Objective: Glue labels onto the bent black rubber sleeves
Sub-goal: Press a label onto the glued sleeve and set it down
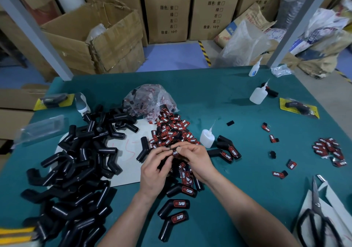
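My left hand (155, 172) and my right hand (196, 161) meet over the table's middle, both pinching one small red-and-black label (175, 153) between their fingertips. A dark sleeve seems tucked under my left fingers; I cannot tell for sure. A heap of loose labels (171, 132) lies just beyond my hands. Unlabelled bent black sleeves (80, 163) are piled at the left. Labelled sleeves (178, 216) lie near my wrists, and more labelled sleeves (227, 151) rest right of my hands. A small glue bottle (207, 137) stands by them.
A plastic bag of labels (150, 99) sits behind the heap. Two more glue bottles (258, 94) stand at the back right. Scissors (316, 218) lie at the front right beside scattered labels (328, 150). Cardboard boxes (167, 12) stand beyond the green table (238, 199).
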`<state>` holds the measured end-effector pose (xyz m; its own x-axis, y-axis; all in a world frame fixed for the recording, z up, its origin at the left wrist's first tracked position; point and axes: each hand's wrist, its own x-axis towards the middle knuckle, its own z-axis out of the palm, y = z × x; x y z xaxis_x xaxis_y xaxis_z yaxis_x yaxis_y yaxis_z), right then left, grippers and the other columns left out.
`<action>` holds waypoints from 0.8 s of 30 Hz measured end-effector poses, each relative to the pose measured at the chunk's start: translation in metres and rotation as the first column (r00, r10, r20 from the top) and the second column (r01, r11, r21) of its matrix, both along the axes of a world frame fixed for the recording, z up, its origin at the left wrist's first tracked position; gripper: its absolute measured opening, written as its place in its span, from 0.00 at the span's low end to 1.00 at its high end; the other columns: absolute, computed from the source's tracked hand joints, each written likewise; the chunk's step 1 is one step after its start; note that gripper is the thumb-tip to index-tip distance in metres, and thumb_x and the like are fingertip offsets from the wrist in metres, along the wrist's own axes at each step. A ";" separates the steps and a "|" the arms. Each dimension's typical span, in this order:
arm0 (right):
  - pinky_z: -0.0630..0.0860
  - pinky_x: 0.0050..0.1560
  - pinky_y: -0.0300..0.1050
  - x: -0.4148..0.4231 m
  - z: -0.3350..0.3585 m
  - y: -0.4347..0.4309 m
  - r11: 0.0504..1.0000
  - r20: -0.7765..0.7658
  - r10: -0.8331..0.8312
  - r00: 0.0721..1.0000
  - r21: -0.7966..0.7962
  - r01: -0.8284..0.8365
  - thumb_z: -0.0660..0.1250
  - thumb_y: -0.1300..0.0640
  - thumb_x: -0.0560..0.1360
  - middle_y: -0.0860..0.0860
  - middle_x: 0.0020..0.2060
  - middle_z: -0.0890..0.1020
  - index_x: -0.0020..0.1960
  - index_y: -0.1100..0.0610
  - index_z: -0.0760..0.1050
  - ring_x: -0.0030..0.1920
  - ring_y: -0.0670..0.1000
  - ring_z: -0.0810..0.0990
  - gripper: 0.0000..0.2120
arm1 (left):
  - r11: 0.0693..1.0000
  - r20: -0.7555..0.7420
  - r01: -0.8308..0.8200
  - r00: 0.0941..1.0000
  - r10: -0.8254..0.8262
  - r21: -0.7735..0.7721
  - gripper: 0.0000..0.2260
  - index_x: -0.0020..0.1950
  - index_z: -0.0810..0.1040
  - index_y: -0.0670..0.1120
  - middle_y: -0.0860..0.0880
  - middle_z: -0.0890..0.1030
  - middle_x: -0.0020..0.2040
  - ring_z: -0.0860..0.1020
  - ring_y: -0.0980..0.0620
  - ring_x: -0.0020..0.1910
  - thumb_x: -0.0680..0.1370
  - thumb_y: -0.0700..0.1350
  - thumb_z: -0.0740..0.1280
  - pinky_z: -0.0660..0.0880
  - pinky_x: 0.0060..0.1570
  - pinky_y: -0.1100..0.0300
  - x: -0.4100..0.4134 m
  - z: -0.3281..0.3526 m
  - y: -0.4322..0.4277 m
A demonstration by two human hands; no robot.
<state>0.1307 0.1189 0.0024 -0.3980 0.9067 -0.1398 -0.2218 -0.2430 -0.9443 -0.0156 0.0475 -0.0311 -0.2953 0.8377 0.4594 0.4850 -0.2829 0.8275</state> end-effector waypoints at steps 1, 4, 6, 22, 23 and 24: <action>0.77 0.58 0.44 0.000 0.000 0.000 0.999 0.032 -0.015 0.999 0.034 0.014 0.70 0.60 0.73 0.55 0.49 0.86 0.40 0.66 0.84 0.53 0.52 0.83 0.09 | 1.000 0.004 0.003 1.000 -0.003 0.001 0.09 0.58 0.86 0.42 0.58 0.80 0.59 0.80 0.58 0.59 0.78 0.39 0.73 0.73 0.64 0.65 0.000 0.000 0.000; 0.77 0.57 0.43 -0.001 0.000 -0.002 0.995 0.077 -0.058 0.995 0.091 0.051 0.70 0.60 0.73 0.53 0.48 0.86 0.38 0.66 0.82 0.52 0.51 0.84 0.10 | 1.000 0.008 0.020 1.000 -0.020 0.007 0.10 0.58 0.85 0.42 0.61 0.79 0.60 0.81 0.57 0.60 0.80 0.44 0.71 0.74 0.64 0.65 0.002 0.001 -0.001; 0.77 0.57 0.42 -0.002 0.000 -0.002 0.997 0.073 -0.043 0.996 0.074 0.038 0.70 0.59 0.73 0.54 0.49 0.86 0.40 0.62 0.85 0.53 0.51 0.84 0.08 | 1.000 0.025 0.012 1.000 -0.012 0.002 0.10 0.58 0.86 0.43 0.61 0.79 0.61 0.81 0.57 0.59 0.80 0.45 0.71 0.74 0.63 0.65 0.002 0.001 -0.001; 0.76 0.60 0.41 0.009 0.007 0.000 0.913 0.240 0.052 0.969 0.382 -0.144 0.72 0.60 0.76 0.47 0.55 0.83 0.44 0.52 0.85 0.58 0.52 0.81 0.05 | 1.000 0.195 -0.005 0.981 0.007 -0.007 0.09 0.59 0.84 0.54 0.57 0.83 0.57 0.82 0.52 0.58 0.80 0.46 0.70 0.76 0.61 0.62 0.001 0.001 0.001; 0.76 0.60 0.41 0.009 0.008 -0.001 0.903 0.252 0.054 0.966 0.401 -0.155 0.73 0.60 0.76 0.46 0.55 0.83 0.44 0.50 0.84 0.58 0.52 0.81 0.06 | 1.000 0.191 0.000 0.982 0.001 -0.006 0.09 0.59 0.84 0.54 0.57 0.82 0.57 0.82 0.51 0.58 0.80 0.46 0.70 0.76 0.62 0.61 0.003 0.000 0.000; 0.76 0.60 0.42 0.007 0.009 -0.004 0.896 0.257 0.043 0.965 0.418 -0.151 0.73 0.60 0.76 0.46 0.55 0.83 0.44 0.48 0.84 0.58 0.52 0.82 0.07 | 1.000 0.188 0.003 0.982 -0.002 -0.006 0.09 0.59 0.84 0.54 0.57 0.82 0.58 0.82 0.51 0.58 0.80 0.46 0.70 0.76 0.62 0.60 0.004 0.000 0.000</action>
<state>0.1379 0.1154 0.0114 -0.4917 0.8569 0.1548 0.0228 0.1905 -0.9814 -0.0120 0.0472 -0.0315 -0.3737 0.8411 0.3910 0.3200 -0.2788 0.9055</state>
